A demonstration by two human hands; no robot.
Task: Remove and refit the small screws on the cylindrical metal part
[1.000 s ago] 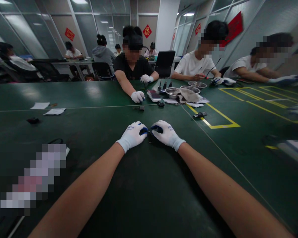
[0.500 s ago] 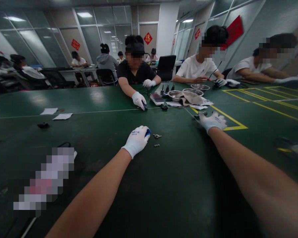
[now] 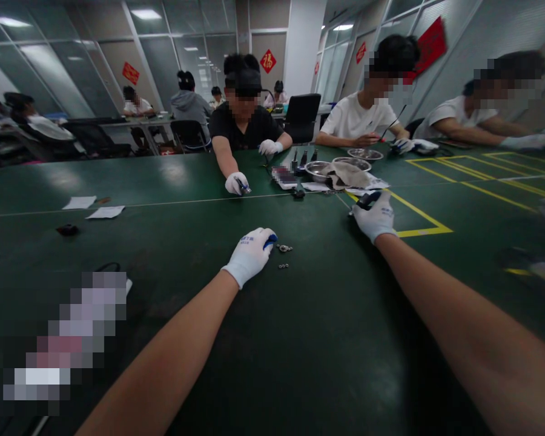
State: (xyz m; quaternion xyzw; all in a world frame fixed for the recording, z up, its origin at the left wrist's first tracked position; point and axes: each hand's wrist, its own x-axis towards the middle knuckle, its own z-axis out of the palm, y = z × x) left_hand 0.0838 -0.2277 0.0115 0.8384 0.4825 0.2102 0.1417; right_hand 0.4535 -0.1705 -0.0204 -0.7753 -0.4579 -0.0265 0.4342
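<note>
My left hand (image 3: pixel 251 254), in a white glove with a blue palm, rests on the green table with its fingers curled in. Whatever it may hold is hidden. Just right of its fingertips lies a small cluster of metal rings (image 3: pixel 284 248), one larger than the others. A short row of three tiny rings (image 3: pixel 283 266) sits a little nearer to me. Further right, my gloved right hand (image 3: pixel 376 217) is closed around a dark elongated tool (image 3: pixel 367 200), whose exact kind I cannot make out.
Steel bowls (image 3: pixel 318 171), a grey cloth (image 3: pixel 347 175) and black upright bits (image 3: pixel 304 158) stand beyond my right hand. Across the table a co-worker's gloved hand (image 3: pixel 237 183) holds a small object. Paper slips (image 3: pixel 105 212) and a blurred-out long item (image 3: pixel 79 321) lie left.
My right hand has closed on the dark tool, which lay on the table under its spread fingers. My left hand stays by the rings. The opposite co-worker's hand has drawn back from the table.
</note>
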